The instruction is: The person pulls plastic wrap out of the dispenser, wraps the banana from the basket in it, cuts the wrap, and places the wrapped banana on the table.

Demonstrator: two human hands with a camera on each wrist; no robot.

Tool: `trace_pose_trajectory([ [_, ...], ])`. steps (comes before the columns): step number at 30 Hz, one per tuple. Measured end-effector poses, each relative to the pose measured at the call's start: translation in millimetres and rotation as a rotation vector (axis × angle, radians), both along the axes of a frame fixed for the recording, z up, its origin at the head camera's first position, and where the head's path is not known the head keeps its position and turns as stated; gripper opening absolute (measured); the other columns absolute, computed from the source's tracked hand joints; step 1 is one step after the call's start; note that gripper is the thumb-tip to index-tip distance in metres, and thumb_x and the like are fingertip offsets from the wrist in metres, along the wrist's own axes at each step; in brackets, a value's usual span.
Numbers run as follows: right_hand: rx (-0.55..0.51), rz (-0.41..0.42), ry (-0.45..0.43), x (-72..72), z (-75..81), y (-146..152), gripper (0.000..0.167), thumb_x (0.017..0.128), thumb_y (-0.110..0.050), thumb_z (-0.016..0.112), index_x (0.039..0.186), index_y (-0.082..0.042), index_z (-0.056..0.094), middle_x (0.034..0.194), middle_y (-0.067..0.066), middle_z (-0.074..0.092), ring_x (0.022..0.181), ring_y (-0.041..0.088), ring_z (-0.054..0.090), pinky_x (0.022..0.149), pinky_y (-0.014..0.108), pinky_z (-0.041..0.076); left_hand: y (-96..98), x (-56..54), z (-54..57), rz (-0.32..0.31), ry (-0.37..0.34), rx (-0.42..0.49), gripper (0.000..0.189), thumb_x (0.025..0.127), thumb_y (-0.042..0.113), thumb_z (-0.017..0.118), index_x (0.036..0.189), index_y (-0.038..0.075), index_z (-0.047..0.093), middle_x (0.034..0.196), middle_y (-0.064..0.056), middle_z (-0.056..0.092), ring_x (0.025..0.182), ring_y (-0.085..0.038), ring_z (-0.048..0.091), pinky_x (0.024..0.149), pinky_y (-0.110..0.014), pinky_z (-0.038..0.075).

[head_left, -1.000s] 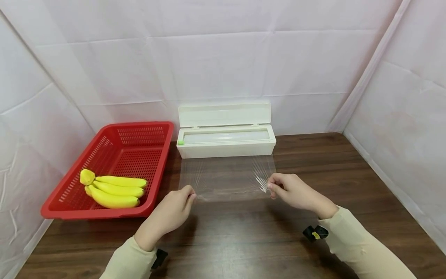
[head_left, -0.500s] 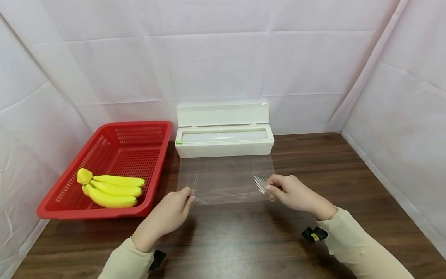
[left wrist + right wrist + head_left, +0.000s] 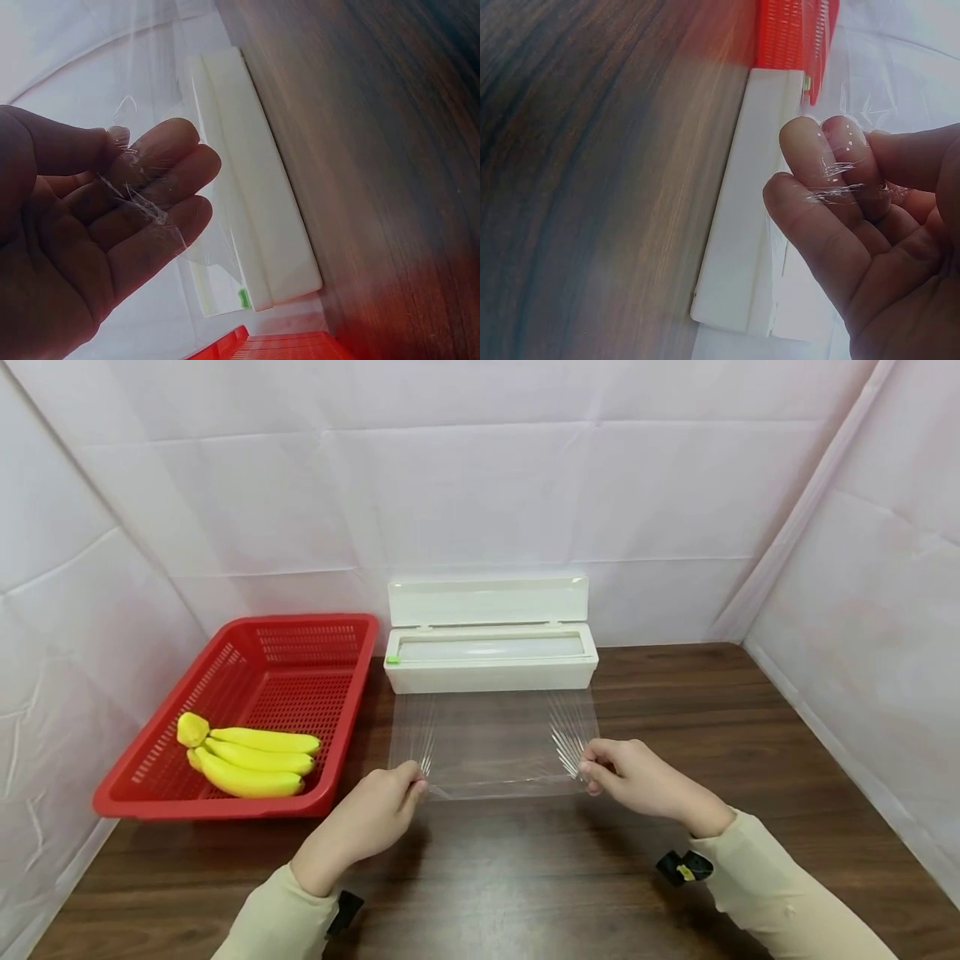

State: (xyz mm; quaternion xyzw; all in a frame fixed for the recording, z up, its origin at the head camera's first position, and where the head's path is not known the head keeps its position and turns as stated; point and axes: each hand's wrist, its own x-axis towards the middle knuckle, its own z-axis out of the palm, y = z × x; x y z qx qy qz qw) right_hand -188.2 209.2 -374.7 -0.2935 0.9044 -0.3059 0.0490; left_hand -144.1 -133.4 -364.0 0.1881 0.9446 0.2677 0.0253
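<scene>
A sheet of clear plastic wrap stretches from the white dispenser box toward me. My left hand pinches its near left corner between thumb and index finger, and the right hand pinches the near right corner. Creases fan out from both grips. In the left wrist view, crumpled film lies across the fingers of the left hand. Shiny folds of it also cross the right hand's fingers in the right wrist view. The dispenser's lid stands raised, with the roll lying inside.
To the left, a red plastic basket holds a bunch of yellow bananas. A small green piece sits at the left end of the box's front edge. White cloth hangs behind and on both sides of the dark wooden table.
Both hands keep their pinch on the plastic wrap and stay nearly in place. The near edge of the wrap looks slightly flatter; the whole head view has shifted a little.
</scene>
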Motion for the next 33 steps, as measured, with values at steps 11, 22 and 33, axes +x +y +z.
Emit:
trace_pose_trajectory([
  [11, 0.006, -0.006, -0.029, 2.8, -4.2, 0.8, 0.01, 0.095, -0.017, 0.055, 0.088, -0.013, 0.06, 0.069, -0.008, 0.061, 0.066, 0.005, 0.06, 0.054, 0.021, 0.042, 0.2, 1.2, -3.9, -0.029, 0.03, -0.003, 0.008, 0.094, 0.012, 0.056, 0.086, 0.008, 0.056, 0.062, 0.004, 0.045, 0.055, -0.009, 0.042, 0.05, -0.021, 0.037],
  [22, -0.002, 0.01, -0.032, 5.0, -12.4, -0.4, 0.01, 0.095, -0.012, 0.055, 0.085, -0.012, 0.06, 0.068, -0.009, 0.06, 0.064, 0.0, 0.058, 0.054, 0.021, 0.044, 1.5, 4.0, -9.9, -0.062, 0.074, -0.011, 0.014, 0.093, 0.009, 0.056, 0.08, 0.009, 0.053, 0.059, 0.005, 0.041, 0.054, -0.008, 0.039, 0.049, -0.021, 0.035],
  [33, -0.003, 0.025, -0.044, 7.0, -18.9, 0.7, 0.012, 0.096, -0.016, 0.054, 0.085, -0.014, 0.059, 0.067, -0.009, 0.06, 0.064, 0.001, 0.058, 0.055, 0.021, 0.044, 2.1, 4.7, -14.3, -0.067, 0.083, -0.033, 0.014, 0.092, 0.009, 0.057, 0.078, 0.009, 0.053, 0.059, 0.005, 0.043, 0.056, -0.009, 0.042, 0.051, -0.022, 0.037],
])
